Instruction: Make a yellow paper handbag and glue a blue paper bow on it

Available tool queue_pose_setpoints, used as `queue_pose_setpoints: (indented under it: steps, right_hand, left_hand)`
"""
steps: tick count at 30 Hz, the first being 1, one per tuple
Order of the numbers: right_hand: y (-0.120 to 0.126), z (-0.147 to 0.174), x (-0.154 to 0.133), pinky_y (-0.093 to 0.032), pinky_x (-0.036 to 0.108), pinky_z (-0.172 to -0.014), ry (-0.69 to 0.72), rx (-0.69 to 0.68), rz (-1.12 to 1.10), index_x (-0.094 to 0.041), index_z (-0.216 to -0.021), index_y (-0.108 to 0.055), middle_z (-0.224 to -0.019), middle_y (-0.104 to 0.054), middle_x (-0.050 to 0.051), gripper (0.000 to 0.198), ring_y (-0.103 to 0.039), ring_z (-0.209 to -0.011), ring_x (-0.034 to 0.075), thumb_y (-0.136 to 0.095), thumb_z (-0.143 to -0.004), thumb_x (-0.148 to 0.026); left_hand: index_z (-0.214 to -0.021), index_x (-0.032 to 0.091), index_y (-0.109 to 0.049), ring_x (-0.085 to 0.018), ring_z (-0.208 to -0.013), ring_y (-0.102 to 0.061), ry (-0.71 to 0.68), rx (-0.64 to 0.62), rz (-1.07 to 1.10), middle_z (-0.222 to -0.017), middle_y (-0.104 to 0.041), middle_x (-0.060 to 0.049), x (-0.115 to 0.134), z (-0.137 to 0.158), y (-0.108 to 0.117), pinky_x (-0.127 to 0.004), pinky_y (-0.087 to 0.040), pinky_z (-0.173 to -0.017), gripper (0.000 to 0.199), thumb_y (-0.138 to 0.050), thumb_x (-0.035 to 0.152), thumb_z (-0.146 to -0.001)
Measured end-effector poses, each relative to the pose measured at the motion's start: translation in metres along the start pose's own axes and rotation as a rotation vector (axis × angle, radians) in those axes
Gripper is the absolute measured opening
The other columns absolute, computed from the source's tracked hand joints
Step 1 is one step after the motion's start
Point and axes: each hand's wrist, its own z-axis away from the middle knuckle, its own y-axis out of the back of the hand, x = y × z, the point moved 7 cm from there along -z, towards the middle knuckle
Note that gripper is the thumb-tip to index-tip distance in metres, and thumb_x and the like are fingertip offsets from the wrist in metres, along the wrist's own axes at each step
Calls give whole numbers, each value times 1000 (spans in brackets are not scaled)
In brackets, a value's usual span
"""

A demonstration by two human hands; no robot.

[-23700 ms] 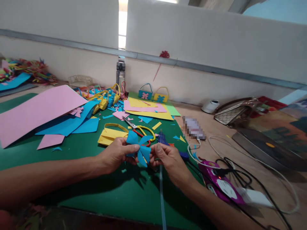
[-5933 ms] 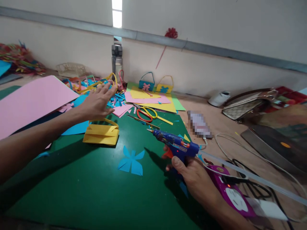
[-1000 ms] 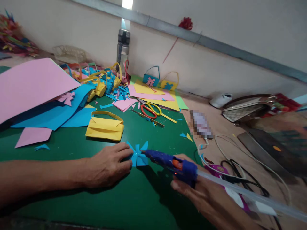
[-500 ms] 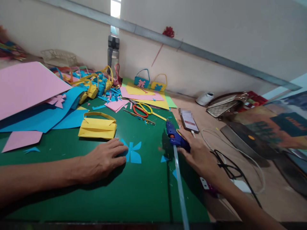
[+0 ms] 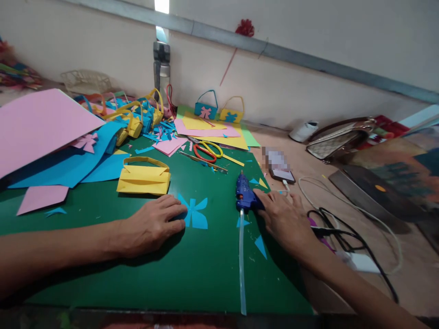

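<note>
Blue bow (image 5: 196,214) touches left hand (image 5: 147,227), fingers slightly parted; right hand (image 5: 285,221), grip unclear, meets glue gun (image 5: 243,193) near right edge of mat (image 5: 202,272)

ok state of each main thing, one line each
Hot glue gun, on the green board, glue stick inserted
Blue paper cutout, flat, left hand at its edge
Right hand, at the gun's handle, grip unclear
Large yellow paper bag, strap attached, front plain
Small blue paper bag, upright, pink bow attached
Phone, plugged in, screen partly blurred
Scissors, lying, opening unclear

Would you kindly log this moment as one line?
left hand: touching blue paper cutout | right hand: at glue gun | yellow bag: beyond left hand
</note>
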Motion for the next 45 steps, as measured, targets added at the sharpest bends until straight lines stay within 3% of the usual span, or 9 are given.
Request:
queue_pose_setpoints:
  steps: [3,5,8,11,17,25,29,36,45]
  right_hand:
    - [27,1,-7,-37,52,-84,45,187,-57,-10,-107,-60,-103,-63,18,27,-57,-95,34,-48,-83,-13]
    - [42,-4,-20,-41,44,-86,157,232,-258,-10,-105,-59,-105,-63,17,24,-56,-100,29,-47,-85,-13]
    - [42,-24,-48,-46,30,-79,265,3,-563,-13,-103,-60,-102,-64,12,21,-60,-92,20,-50,-84,-12]
    - [32,-44,-74,-44,28,-76,300,-219,-522,-13,-103,-60,-102,-63,11,21,-60,-92,20,-55,-83,-13]
    - [27,-52,-91,-36,27,-58,313,-322,-462,-14,-87,-64,-85,-64,9,14,-60,-77,22,-66,-73,-15]
    - [23,-49,-85,-31,23,-51,256,-373,-605,-17,-68,-57,-66,-60,1,8,-54,-61,14,-62,-72,-12]
    - [14,-51,-83,-37,20,-50,187,-467,-910,-16,-83,-56,-64,-59,-2,6,-55,-57,11,-57,-77,-15]
    - [1,-45,-78,-42,19,-50,43,-776,-1429,-14,-84,-58,-63,-62,-1,15,-57,-52,8,-44,-85,-17]
    - [-11,-49,-93,-45,18,-49,149,-1001,-1593,-14,-80,-65,-60,-62,-4,17,-57,-51,6,-69,-68,-25]
  left_hand:
    - [-86,14,-59,-20,-85,-50,5,-9,5,-100,-60,-12,0,0,0,-35,-44,-75,21,-38,13,-89]
    - [-86,14,-59,-21,-85,-50,9,-23,7,-101,-60,-12,0,0,0,-35,-45,-74,22,-37,13,-89]
    - [-88,14,-59,-21,-86,-50,8,-51,3,-102,-60,-12,0,0,-2,-34,-46,-73,22,-36,13,-90]
    - [-90,15,-58,-21,-88,-50,-14,-75,-16,-105,-59,-12,1,0,-2,-37,-45,-78,21,-37,15,-90]
    - [-92,15,-58,-23,-89,-51,-22,-107,-48,-106,-59,-14,1,-3,-1,-42,-45,-80,21,-37,16,-90]
    - [-91,15,-59,-24,-90,-50,-4,-87,-21,-107,-59,-13,-1,-2,-3,-40,-45,-76,23,-36,17,-90]
    - [-90,15,-59,-23,-89,-50,6,-111,-26,-105,-60,-13,-1,-3,-2,-39,-45,-75,24,-36,17,-90]
    - [-88,14,-59,-24,-88,-50,13,-92,-1,-103,-60,-13,-2,-3,-2,-39,-46,-74,23,-36,17,-89]
    - [-89,14,-59,-25,-89,-50,28,-122,4,-105,-60,-13,-3,-3,-4,-40,-45,-76,17,-42,15,-86]
